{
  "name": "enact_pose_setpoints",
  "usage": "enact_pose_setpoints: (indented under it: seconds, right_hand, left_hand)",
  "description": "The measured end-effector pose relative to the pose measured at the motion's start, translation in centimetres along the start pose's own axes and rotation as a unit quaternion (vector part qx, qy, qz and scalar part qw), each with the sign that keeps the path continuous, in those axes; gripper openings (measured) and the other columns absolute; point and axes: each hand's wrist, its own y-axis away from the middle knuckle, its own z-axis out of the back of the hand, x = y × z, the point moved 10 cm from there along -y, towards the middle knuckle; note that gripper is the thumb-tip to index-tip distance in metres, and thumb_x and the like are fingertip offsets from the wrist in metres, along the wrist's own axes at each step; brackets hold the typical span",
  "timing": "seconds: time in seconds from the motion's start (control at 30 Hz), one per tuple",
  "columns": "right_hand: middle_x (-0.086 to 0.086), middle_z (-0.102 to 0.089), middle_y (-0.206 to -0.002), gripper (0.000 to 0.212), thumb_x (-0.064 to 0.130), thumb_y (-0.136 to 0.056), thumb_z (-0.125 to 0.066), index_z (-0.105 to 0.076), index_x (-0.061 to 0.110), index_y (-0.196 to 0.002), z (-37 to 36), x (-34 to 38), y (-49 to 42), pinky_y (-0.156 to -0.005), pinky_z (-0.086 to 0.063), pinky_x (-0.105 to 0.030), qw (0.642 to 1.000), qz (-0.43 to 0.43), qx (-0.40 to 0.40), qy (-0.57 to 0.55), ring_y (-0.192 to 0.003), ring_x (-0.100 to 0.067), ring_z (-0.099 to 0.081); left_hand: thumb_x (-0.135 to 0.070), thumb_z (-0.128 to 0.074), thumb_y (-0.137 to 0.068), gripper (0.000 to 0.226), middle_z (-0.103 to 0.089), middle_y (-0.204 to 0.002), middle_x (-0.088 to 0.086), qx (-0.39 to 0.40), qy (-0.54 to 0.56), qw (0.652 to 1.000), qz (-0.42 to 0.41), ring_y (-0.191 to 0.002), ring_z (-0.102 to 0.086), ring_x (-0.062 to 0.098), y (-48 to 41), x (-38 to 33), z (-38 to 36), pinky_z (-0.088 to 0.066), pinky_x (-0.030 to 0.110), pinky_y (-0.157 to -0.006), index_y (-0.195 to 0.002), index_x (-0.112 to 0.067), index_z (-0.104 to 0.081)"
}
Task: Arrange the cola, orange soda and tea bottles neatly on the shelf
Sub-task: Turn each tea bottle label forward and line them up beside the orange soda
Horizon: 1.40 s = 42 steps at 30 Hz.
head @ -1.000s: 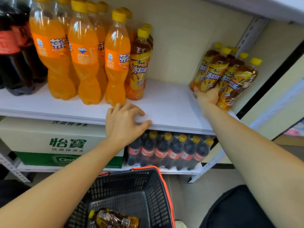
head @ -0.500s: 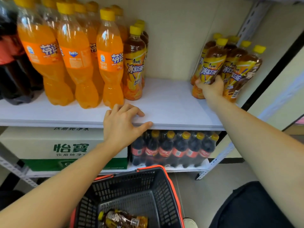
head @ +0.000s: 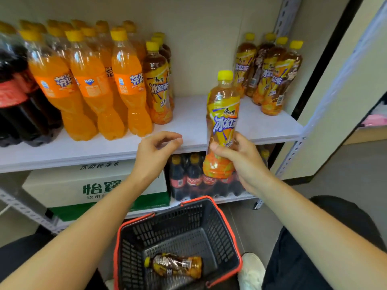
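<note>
My right hand (head: 244,162) grips a tea bottle (head: 223,120) by its lower part, upright, in front of the white shelf (head: 188,120). My left hand (head: 154,155) hovers at the shelf's front edge with loosely curled fingers, holding nothing. On the shelf stand cola bottles (head: 12,97) at far left, several orange soda bottles (head: 90,84) beside them, then a row of tea bottles (head: 157,80). Another group of tea bottles (head: 270,72) stands at the right end. One more tea bottle (head: 176,265) lies in the basket.
A dark basket with a red rim (head: 228,225) sits on the floor below my arms. The lower shelf holds a white and green water carton (head: 94,187) and a wrapped pack of cola (head: 192,178). A metal upright (head: 293,155) bounds the shelf on the right.
My right hand pulled one tea bottle out of the right-hand group and brought it forward and left. The remaining bottles there now stand upright. My left hand lifted off the shelf edge.
</note>
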Motion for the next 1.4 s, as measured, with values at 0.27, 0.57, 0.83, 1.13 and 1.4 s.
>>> enact_pose_setpoints:
  seconds: [0.27,0.57,0.83,1.13,1.4]
  right_hand:
    - [-0.001,-0.076,-0.112,0.046,0.025,-0.078,-0.078,-0.066,0.022,-0.123,-4.4,-5.9,5.2,-0.091,-0.057,-0.033,0.988,-0.082,0.127,-0.009,-0.104,-0.017,-0.071]
    - [-0.001,-0.073,-0.119,0.062,0.041,-0.067,-0.086,-0.063,0.021,-0.121,-5.1,-9.0,5.1,-0.101,-0.055,-0.043,0.987,-0.119,0.108,0.018,-0.111,-0.018,-0.07]
    - [-0.006,-0.065,-0.11,0.07,0.05,-0.047,-0.091,-0.06,0.031,-0.106,-4.6,-8.2,5.1,-0.072,-0.057,-0.027,0.996,-0.065,0.054,0.026,-0.093,-0.014,-0.066]
    - [-0.015,-0.072,-0.122,0.045,0.026,-0.078,-0.077,-0.07,0.017,-0.122,-5.2,-8.2,5.7,-0.095,-0.053,-0.049,0.975,-0.138,0.099,-0.142,-0.111,-0.031,-0.071]
    - [-0.003,-0.07,-0.13,0.05,0.039,-0.09,-0.067,-0.061,0.023,-0.138,-7.4,-8.7,6.2,-0.102,-0.052,-0.047,0.955,-0.178,0.165,-0.169,-0.118,-0.024,-0.067]
  left_hand:
    - [-0.025,-0.061,-0.081,0.056,-0.072,-0.1,0.004,0.189,0.231,0.949,0.099,-0.085,-0.068,0.017,3.4,-0.7,-5.0,-0.055,0.029,-0.079,-0.135,-0.011,-0.055]
    - [-0.02,-0.057,-0.08,0.037,-0.071,-0.085,-0.001,0.1,0.205,0.963,0.146,-0.071,-0.066,0.011,3.4,1.5,-3.3,-0.052,0.029,-0.067,-0.115,-0.012,-0.06]
    - [-0.045,-0.076,-0.077,0.045,-0.077,-0.107,-0.002,0.036,0.176,0.969,0.17,-0.096,-0.072,0.012,3.0,2.7,-1.4,-0.055,0.034,-0.082,-0.116,-0.024,-0.069]
    - [-0.02,-0.049,-0.08,0.049,-0.071,-0.1,0.002,0.098,0.292,0.939,0.152,-0.083,-0.067,0.02,2.9,1.3,-2.3,-0.055,0.035,-0.076,-0.129,-0.022,-0.052]
    - [-0.035,-0.078,-0.066,0.06,-0.074,-0.105,-0.001,0.023,0.214,0.968,0.127,-0.093,-0.07,0.016,2.6,1.4,-0.4,-0.057,0.03,-0.075,-0.123,-0.022,-0.065]
